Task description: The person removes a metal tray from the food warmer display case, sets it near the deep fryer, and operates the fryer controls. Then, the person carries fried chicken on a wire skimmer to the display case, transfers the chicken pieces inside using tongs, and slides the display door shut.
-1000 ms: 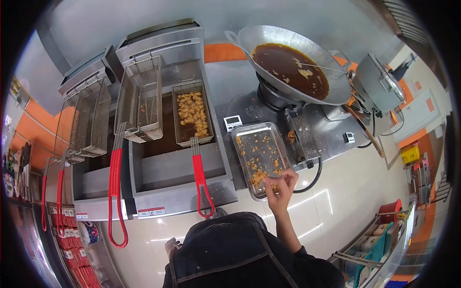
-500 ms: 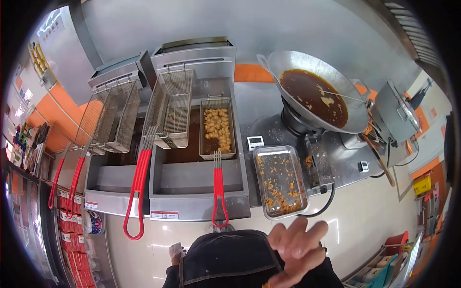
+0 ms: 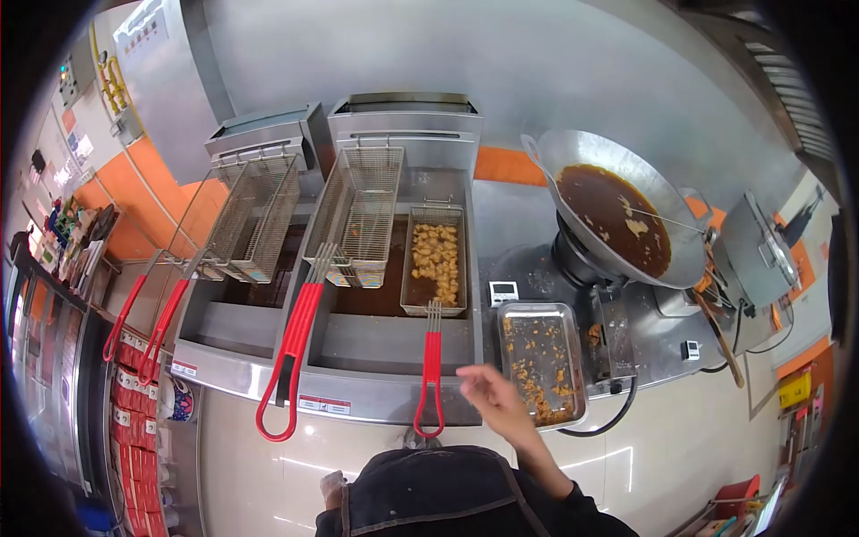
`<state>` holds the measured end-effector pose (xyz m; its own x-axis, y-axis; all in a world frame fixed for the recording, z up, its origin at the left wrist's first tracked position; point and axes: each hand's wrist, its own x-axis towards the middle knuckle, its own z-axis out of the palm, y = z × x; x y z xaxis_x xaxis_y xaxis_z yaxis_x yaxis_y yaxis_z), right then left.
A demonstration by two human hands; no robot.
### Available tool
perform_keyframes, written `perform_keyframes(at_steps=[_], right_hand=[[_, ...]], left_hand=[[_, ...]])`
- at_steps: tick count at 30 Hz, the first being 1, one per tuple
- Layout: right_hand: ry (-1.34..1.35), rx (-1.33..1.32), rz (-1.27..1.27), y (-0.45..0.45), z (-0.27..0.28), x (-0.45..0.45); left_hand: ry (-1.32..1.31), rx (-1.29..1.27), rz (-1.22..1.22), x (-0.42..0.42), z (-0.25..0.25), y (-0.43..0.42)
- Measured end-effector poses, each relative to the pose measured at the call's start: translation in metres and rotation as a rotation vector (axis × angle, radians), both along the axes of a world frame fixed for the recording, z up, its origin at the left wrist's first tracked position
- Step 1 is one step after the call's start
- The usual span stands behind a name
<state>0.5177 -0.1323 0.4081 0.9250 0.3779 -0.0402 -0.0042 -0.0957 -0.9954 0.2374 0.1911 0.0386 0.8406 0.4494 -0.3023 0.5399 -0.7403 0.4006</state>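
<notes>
My right hand (image 3: 494,399) is bare and reaches out over the front of the fryer. Its fingers point left, loosely bent and apart, with nothing in them. They are close to the red handle (image 3: 431,380) of the right fry basket (image 3: 436,309) but do not touch it. Golden fried pieces (image 3: 436,259) lie in that basket, which sits down in the brown oil (image 3: 361,300). My left hand (image 3: 334,488), whitish as if gloved, hangs low beside the dark apron (image 3: 425,483); its fingers are too small and blurred to read.
Raised wire baskets (image 3: 371,179) hang at the fryers, their red handles jutting forward. A crumb-strewn metal tray (image 3: 537,367) and a timer (image 3: 504,293) stand to the right. Behind them is a large wok (image 3: 689,259) of brown oil. A lidded pot (image 3: 750,251) is at far right.
My right hand has gone from in front of my body forward and left, towards the right basket's red handle. The whole view has shifted, while my left hand stays low at my side.
</notes>
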Motion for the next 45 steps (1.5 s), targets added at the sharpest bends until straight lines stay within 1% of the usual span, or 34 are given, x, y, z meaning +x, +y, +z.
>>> perform_keyframes(at_steps=[2, 5, 8, 11, 14, 15, 16, 17, 20, 23, 27, 30, 33, 38, 42, 44, 45], right_hand=[[-0.004, -0.251, 0.123, 0.002, -0.057, -0.002], [0.365, -0.278, 0.233, 0.015, -0.078, -0.016], [0.439, -0.155, 0.296, 0.021, -0.085, -0.016], [0.411, -0.193, 0.291, 0.023, -0.080, -0.012], [0.446, -0.202, 0.296, 0.023, -0.076, -0.012], [0.449, -0.200, 0.298, 0.023, -0.076, -0.013], [0.449, -0.200, 0.300, 0.022, -0.076, -0.014], [0.445, -0.199, 0.302, 0.023, -0.077, -0.012], [0.460, -0.229, 0.319, 0.023, -0.075, -0.010], [0.470, -0.224, 0.321, 0.022, -0.076, -0.010], [0.467, -0.237, 0.321, 0.022, -0.079, -0.010], [0.393, -0.171, 0.260, 0.024, -0.086, -0.014], [0.420, -0.173, 0.245, 0.024, -0.082, -0.014], [0.449, -0.213, 0.305, 0.023, -0.080, -0.011], [0.456, -0.232, 0.324, 0.022, -0.083, -0.009], [0.428, -0.198, 0.295, 0.023, -0.084, -0.013], [0.408, -0.181, 0.279, 0.023, -0.084, -0.012]], left_hand=[[0.112, 0.043, 0.045, -0.003, -0.001, -0.004], [0.127, 0.080, -0.062, -0.015, -0.012, 0.000], [-0.004, 0.056, -0.028, -0.025, -0.021, 0.000], [0.107, 0.070, -0.036, -0.021, -0.017, 0.002], [0.214, 0.084, -0.043, -0.013, -0.011, 0.002], [0.225, 0.089, -0.042, -0.014, -0.013, 0.003], [0.232, 0.094, -0.040, -0.017, -0.025, 0.005], [0.236, 0.100, -0.038, -0.012, -0.029, 0.007], [0.106, 0.041, -0.016, -0.020, -0.035, 0.008], [0.116, 0.130, -0.069, -0.020, -0.042, 0.010], [0.141, 0.117, -0.077, -0.020, -0.043, 0.013], [0.139, 0.109, -0.083, -0.020, -0.042, 0.015], [0.129, 0.108, -0.091, -0.019, -0.043, 0.016], [0.076, 0.106, -0.115, -0.020, -0.048, 0.017], [0.141, 0.124, -0.118, -0.013, -0.043, 0.016], [0.224, 0.113, -0.097, -0.016, -0.041, 0.015], [0.208, 0.112, -0.093, -0.011, -0.042, 0.016]])
